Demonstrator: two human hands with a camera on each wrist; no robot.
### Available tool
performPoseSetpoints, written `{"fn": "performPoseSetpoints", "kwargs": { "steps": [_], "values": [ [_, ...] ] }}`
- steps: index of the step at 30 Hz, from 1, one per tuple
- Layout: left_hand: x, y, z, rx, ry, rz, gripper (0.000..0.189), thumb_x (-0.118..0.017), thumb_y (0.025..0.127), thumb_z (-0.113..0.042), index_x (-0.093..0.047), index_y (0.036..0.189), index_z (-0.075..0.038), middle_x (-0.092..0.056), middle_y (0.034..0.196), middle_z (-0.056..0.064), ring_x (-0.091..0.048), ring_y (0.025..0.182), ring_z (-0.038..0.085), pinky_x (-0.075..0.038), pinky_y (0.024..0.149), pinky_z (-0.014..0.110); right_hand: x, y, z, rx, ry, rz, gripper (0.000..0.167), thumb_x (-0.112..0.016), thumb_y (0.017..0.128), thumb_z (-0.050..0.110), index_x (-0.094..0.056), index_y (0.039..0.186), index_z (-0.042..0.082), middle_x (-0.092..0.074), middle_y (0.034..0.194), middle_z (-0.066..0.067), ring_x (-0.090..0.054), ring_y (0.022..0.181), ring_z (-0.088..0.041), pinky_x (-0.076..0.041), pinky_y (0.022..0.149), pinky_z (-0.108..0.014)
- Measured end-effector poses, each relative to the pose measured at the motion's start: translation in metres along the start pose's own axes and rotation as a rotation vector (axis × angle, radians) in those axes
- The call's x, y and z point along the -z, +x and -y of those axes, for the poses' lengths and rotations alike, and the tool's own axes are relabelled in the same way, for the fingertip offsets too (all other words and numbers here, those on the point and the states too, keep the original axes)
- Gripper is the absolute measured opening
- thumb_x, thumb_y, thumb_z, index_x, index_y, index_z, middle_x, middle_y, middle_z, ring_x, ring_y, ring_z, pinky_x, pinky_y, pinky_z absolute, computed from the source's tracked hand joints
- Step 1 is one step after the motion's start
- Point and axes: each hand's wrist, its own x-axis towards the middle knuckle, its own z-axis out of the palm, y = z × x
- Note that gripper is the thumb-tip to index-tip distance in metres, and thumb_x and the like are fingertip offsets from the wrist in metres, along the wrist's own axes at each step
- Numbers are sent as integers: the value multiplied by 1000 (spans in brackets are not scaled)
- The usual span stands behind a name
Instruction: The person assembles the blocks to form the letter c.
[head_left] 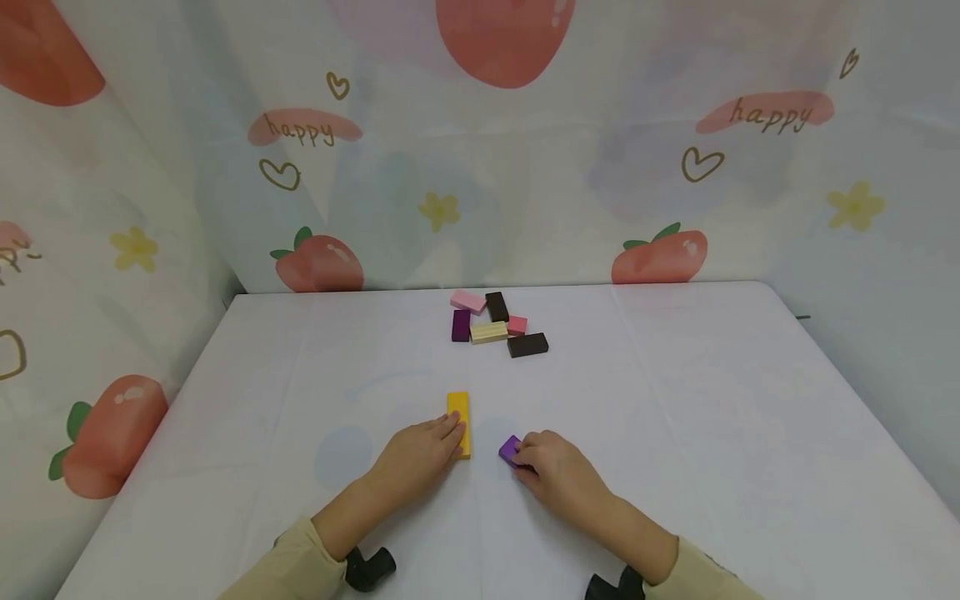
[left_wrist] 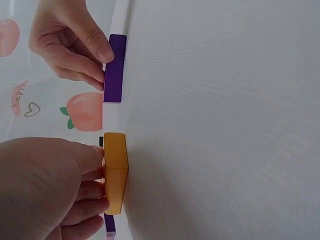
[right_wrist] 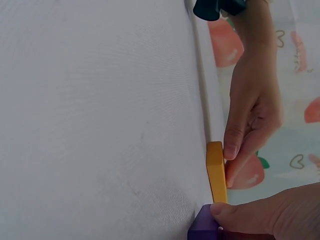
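A yellow block (head_left: 463, 442) lies lengthwise on the white table, and my left hand (head_left: 422, 457) rests its fingers on its upper face. In the left wrist view, the fingertips of that hand meet the yellow block (left_wrist: 115, 172) on the side away from the table. To the right, my right hand (head_left: 561, 475) pinches a small purple block (head_left: 509, 450) at the table surface. The right wrist view shows the right thumb (right_wrist: 225, 211) on the purple block (right_wrist: 202, 224); the other fingers are mostly hidden there.
Farther back sits a loose cluster: a pink block (head_left: 468, 301), a dark purple block (head_left: 461, 326), a cream block (head_left: 489, 332), a small red-pink block (head_left: 517, 325) and two dark brown blocks (head_left: 528, 345). A printed curtain (head_left: 525, 183) hangs behind the table (head_left: 712, 400).
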Motion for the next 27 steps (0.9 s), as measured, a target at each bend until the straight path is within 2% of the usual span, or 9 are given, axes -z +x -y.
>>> {"fn": "performPoseSetpoints", "kwargs": {
  "steps": [4, 14, 27],
  "values": [
    [0, -1, 0, 2, -8, -6, 37, -57, 91, -24, -60, 120, -1, -57, 124, 11, -55, 111, 21, -47, 88, 32, -1, -1, 3, -10, 6, 0, 11, -75, 72, 1, -72, 83, -1, -66, 86, -7, -62, 81, -21, -52, 72, -32],
    [-3, 0, 0, 19, -4, -9, 38, -57, 91, -26, -60, 121, -1, -57, 124, 10, -55, 111, 20, -47, 87, 32, -6, -5, 14, 30, 15, 7, 15, -76, 71, 2, -73, 85, -2, -64, 87, -6, -60, 80, -19, -52, 72, -27],
    [-6, -1, 0, 19, -16, -93, 34, -58, 91, -23, -63, 115, 0, -59, 119, 12, -58, 106, 22, -49, 83, 33, -16, -4, 27, 42, 73, 21, 18, -76, 73, 7, -72, 88, -2, -62, 88, -4, -60, 83, -17, -51, 74, -25]
  ]
}}
